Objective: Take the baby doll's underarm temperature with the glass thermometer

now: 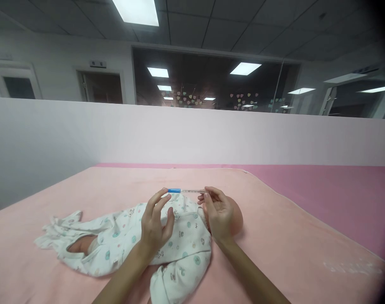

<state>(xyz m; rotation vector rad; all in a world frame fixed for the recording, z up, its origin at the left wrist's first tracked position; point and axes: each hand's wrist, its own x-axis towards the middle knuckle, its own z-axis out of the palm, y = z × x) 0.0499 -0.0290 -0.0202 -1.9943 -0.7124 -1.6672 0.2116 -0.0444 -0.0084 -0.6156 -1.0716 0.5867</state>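
Two bare forearms come in at the near edge and reach over a doll (186, 230) lying across a peach sheet (284, 253), one sleeve of its pale outfit (125, 232) nearest to us. The cloth is printed with small animals and green dots, and a bit of the doll's leg (82, 245) shows through a gap in it at the left. The doll's smooth head (237, 217) lies to the right, partly behind the person's right hand (220, 213), which pinches the clear end of a slim thermometer (190, 191) between thumb and fingers. The left hand (154, 228) is loosely spread, thumb well away from the forefinger, its fingertips at the blue end; I can't tell whether they press on it. The thermometer is held level above the doll's upper body. Past the sheet runs a deeper pink surface (334, 194), then a plain white partition (192, 135). Beyond that stand a dark doorway (103, 88) and a wide window (208, 80) with heart shapes (187, 99) on it, under a bright ceiling panel (138, 12).
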